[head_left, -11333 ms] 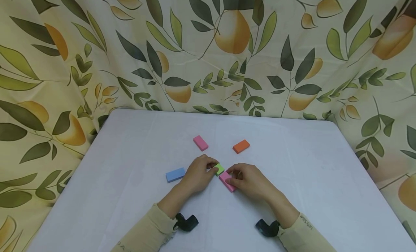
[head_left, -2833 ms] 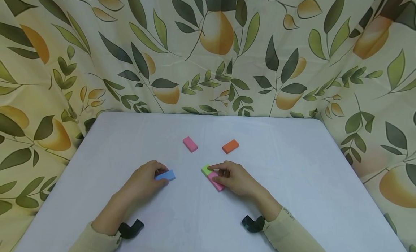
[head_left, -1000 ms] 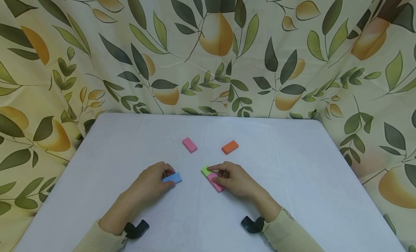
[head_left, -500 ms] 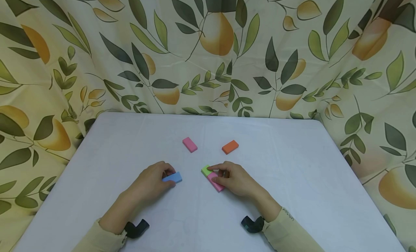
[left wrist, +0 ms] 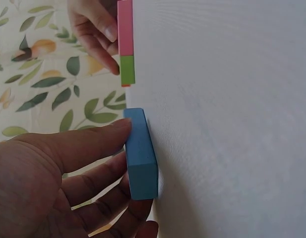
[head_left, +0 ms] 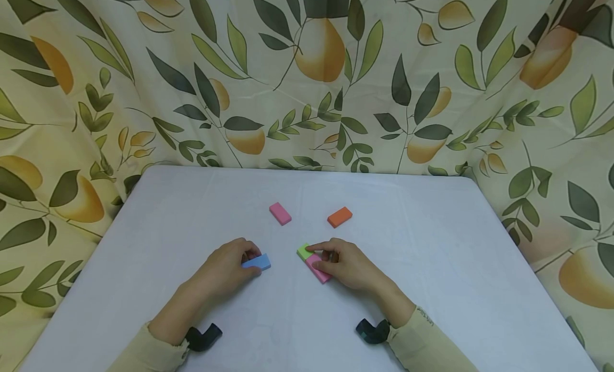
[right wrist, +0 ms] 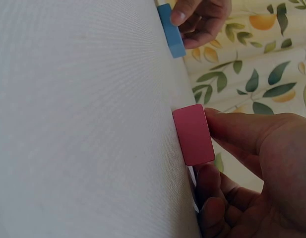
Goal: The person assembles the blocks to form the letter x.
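My left hand (head_left: pixel 225 268) pinches a blue rectangular block (head_left: pixel 259 262) between thumb and fingers, low over the white table. In the left wrist view the thumb lies on the near top of the blue block (left wrist: pixel 140 148), with fingers behind it. To the right, a pink block (head_left: pixel 318 273) and a small green block (head_left: pixel 303 252) lie end to end in a slanting line. My right hand (head_left: pixel 352 265) grips the pink block, its index fingertip reaching the green one. The right wrist view shows the end face of this pink block (right wrist: pixel 194 135); green is hidden there.
Farther back on the white table (head_left: pixel 408 228) lie another pink block (head_left: pixel 280 214) and an orange block (head_left: pixel 339 217), apart from each other. A leaf-and-fruit patterned cloth (head_left: pixel 297 116) hangs behind the table's far edge.
My left hand has left the green block, taken hold of the blue block and moved it slightly right. Green and pink, earlier just apart, now touch. My right hand stays on pink.
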A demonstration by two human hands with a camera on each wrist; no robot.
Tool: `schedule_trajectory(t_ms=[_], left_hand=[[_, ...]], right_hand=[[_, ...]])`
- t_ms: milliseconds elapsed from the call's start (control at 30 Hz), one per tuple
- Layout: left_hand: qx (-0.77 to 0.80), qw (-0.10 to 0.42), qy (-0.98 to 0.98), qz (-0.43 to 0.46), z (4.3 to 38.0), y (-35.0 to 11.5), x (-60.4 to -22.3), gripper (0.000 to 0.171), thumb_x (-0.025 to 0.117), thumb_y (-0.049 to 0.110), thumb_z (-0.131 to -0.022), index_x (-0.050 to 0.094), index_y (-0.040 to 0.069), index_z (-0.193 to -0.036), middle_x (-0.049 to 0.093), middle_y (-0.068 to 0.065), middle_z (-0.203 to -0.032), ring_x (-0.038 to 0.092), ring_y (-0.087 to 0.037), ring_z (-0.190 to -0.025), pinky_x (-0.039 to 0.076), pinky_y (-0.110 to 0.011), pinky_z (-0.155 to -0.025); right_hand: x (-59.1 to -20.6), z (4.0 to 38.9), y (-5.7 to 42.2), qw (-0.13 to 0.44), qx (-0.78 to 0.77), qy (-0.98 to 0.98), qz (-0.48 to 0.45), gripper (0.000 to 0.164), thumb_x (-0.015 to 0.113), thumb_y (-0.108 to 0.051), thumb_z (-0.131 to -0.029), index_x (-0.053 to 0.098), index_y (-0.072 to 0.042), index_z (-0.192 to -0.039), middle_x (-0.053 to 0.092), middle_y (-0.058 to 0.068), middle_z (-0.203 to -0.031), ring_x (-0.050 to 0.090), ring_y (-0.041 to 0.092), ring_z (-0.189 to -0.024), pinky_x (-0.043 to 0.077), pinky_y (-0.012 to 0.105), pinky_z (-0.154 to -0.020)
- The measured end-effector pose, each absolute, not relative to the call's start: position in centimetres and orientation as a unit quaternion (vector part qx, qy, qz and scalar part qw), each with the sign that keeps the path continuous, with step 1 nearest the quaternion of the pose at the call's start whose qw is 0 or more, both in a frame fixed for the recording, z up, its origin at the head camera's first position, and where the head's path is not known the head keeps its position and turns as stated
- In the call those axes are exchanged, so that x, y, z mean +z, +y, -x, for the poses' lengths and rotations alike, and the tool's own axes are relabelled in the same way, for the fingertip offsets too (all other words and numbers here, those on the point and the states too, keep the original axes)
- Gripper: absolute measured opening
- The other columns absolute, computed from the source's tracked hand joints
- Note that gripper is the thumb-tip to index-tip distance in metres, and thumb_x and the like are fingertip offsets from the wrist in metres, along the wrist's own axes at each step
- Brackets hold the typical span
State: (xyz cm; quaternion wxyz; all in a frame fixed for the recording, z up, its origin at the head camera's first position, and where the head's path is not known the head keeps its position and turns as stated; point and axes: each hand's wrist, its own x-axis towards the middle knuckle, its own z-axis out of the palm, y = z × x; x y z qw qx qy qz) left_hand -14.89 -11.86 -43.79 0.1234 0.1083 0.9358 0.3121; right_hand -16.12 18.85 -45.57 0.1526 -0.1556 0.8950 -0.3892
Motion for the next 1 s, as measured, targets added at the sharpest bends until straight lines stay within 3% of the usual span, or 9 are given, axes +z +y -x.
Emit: schedule_trajectory(t_ms=[1000], left_hand=[[0.318, 0.121, 0.934, -0.110, 14.95, -11.20, -44.18, 0.028, 0.083, 0.021, -0.088, 0.072, 0.016, -0.114, 0.065, 0.005, -0.098, 0.059, -0.012, -0.089, 0.053, -0.034, -0.085]], right_hand=[[-45.72, 16.20, 18.99, 0.152, -0.391, 0.893, 0.161, 0.036, 0.074, -0.026, -0.096, 0.071, -0.037, -0.130, 0.060, -0.006, -0.098, 0.055, 0.016, -0.089, 0.046, 0.025, -0.069]])
